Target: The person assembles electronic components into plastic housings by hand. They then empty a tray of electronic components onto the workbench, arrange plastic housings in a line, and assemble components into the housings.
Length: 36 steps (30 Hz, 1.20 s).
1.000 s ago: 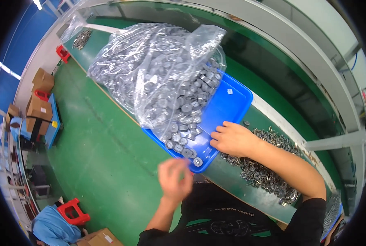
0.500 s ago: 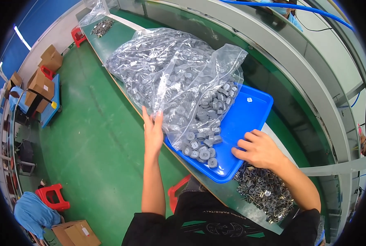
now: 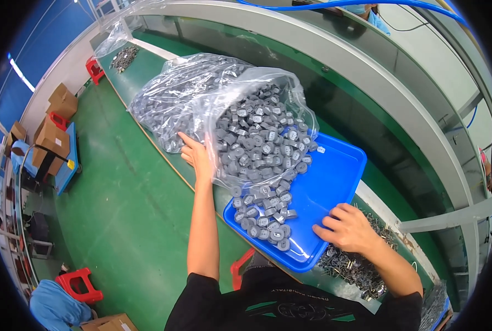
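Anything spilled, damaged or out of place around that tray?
One small pale piece stands out: it lies in the blue tray near the open clear bag, whiter than most of the grey round parts. A heap of metal parts lies loose on the table beside the tray, which may be normal. No damage is apparent.

1. Your left hand point(image 3: 198, 160): blurred and off the bag point(image 3: 168, 105) a second ago; now against its plastic at the bag's 7 o'clock, index finger toward 10–11. Grip hidden.
2. Mouth flap was draped over your grey discs point(image 3: 262, 143); now lies back, mouth wide open toward 4 o'clock.
3. More discs in your tray point(image 3: 334, 187); pile at its 8 o'clock is bigger.
4. Small white piece point(image 3: 321, 149), tray's 1 o'clock: was apart from discs, now just beside them.
5. Vs first frame, blue hose point(image 3: 312, 7) entered your view, 1 o'clock.
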{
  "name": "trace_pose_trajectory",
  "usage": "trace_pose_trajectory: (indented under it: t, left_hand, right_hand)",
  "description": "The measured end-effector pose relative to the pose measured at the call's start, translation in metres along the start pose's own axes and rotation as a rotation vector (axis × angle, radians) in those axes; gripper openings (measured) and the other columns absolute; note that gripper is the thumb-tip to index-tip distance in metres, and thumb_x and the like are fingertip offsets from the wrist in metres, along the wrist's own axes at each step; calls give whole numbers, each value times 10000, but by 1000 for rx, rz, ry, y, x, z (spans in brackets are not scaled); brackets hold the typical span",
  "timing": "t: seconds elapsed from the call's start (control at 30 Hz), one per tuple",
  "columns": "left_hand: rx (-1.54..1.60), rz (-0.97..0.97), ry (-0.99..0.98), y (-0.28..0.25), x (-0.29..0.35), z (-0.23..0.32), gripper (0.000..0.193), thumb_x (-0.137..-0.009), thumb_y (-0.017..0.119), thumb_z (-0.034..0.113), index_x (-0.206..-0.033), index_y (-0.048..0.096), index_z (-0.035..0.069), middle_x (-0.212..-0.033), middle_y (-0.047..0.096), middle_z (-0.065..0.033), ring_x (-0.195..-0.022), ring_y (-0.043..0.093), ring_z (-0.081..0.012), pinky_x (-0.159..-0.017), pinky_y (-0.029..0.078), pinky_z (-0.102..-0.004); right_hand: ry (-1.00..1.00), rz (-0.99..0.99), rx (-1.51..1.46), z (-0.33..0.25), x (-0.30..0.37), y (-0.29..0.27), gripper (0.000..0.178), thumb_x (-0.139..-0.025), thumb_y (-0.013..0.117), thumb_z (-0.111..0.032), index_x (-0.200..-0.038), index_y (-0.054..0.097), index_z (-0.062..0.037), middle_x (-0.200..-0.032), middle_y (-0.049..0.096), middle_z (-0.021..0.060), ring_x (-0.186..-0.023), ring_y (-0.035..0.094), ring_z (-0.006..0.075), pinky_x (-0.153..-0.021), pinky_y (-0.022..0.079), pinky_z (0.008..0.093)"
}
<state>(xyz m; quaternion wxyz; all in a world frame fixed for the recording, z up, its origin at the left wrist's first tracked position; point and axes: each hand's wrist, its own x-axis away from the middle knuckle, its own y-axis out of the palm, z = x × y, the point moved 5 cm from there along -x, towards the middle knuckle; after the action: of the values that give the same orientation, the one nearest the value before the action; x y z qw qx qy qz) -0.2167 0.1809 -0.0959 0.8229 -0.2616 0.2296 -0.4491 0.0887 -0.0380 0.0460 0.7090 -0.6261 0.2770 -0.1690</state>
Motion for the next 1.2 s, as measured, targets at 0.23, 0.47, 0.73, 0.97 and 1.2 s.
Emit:
trace_pose_trajectory:
  t: [0.23,0.47,0.73,0.97,1.2]
  left_hand:
    - [-178,199,-73,20,-40,7,806,-901,535,161,-1497,19,-9,-1165,454,-288,-1108,433,-419,-978,328,-472]
    - [-156,346,-133,17,-58,11,780,-927,541,269,-1505,79,21,-1112,482,-264,-1085,453,-407,-938,361,-466]
    - [229,196,71,-22,27,-11,678,-956,520,325,-1449,258,-61,-1370,387,-298,-1248,387,-397,-1064,286,-454]
    - [319,-171,182,-51,184,23,564,-985,415,259,-1463,280,-8,-1508,231,-248,-1415,204,-375,-1152,166,-430]
    - [800,-232,31,-47,193,35,570,-969,375,299,-1459,316,14,-1514,223,-203,-1417,206,-324,-1149,160,-436]
  right_hand:
    - [43,36,-5,3,8,-4,211,-676,593,-192,-869,663,-146,-744,475,-15,-743,522,161,-737,463,311]
    - [64,17,-4,-2,7,-18,194,-662,603,-184,-845,659,-149,-733,456,-10,-745,518,167,-742,457,315]
    - [127,51,-63,12,4,-42,124,-616,633,-180,-737,631,-150,-721,433,-3,-721,491,177,-672,423,311]
    - [40,169,-205,25,-26,-60,211,-498,661,-119,-624,492,-117,-691,399,24,-656,422,213,-578,338,328]
    - [9,182,-190,32,-33,-65,240,-479,656,-98,-617,459,-106,-674,377,28,-632,405,217,-549,302,332]
